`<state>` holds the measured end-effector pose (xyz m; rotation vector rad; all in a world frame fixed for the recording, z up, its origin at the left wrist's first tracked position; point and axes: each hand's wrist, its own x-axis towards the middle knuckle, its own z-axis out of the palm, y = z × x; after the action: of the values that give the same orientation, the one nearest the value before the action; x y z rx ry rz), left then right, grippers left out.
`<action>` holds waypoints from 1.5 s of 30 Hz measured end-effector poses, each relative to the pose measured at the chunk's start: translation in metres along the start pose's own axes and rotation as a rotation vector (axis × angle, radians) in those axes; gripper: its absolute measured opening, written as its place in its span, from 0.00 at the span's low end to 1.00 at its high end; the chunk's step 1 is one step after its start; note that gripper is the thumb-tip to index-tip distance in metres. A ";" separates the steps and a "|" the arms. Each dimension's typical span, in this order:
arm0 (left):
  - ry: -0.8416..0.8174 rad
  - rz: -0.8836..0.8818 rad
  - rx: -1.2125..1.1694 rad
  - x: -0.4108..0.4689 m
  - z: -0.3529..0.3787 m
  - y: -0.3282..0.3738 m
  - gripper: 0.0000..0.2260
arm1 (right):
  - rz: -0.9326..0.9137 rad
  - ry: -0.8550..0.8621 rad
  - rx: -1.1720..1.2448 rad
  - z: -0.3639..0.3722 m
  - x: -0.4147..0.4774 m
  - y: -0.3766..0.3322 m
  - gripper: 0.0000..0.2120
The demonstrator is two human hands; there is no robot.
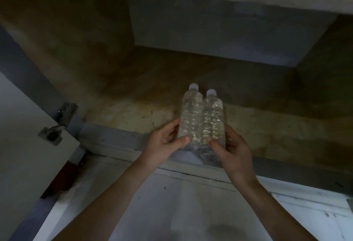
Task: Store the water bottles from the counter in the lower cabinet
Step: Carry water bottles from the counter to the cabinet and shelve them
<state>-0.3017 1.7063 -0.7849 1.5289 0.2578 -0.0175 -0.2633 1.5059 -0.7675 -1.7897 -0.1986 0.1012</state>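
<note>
The open cabinet (pixel 133 92) fills most of the view, with a dim brown bottom panel and a grey back wall. Its white door (pixel 23 126) stands open at the left, and below the front sill is a pale floor (pixel 191 202). Both bare forearms reach in from below. The left hand (pixel 164 141) grips the left bottle (pixel 191 118), thumb across its front. The right hand (pixel 233 149) grips the right bottle (pixel 212 120) the same way. The two clear, capped bottles touch side by side at the cabinet's front edge, bases over the sill, caps pointing inward; whether they rest on the panel I cannot tell. A metal hinge (pixel 63 114) sits at the door's corner.
</note>
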 end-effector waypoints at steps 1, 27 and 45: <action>-0.008 -0.004 0.004 0.004 -0.001 0.002 0.33 | 0.003 0.013 0.004 0.001 0.004 0.001 0.18; 0.093 0.411 1.177 -0.083 0.006 0.010 0.25 | -0.085 -0.053 -0.792 -0.009 -0.052 -0.021 0.29; -0.130 0.213 1.107 -0.351 0.071 0.617 0.20 | 0.015 -0.210 -0.912 -0.206 -0.205 -0.621 0.24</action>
<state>-0.5255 1.6131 -0.1138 2.6368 -0.0535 -0.1034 -0.4782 1.4035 -0.1241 -2.6903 -0.4290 0.2358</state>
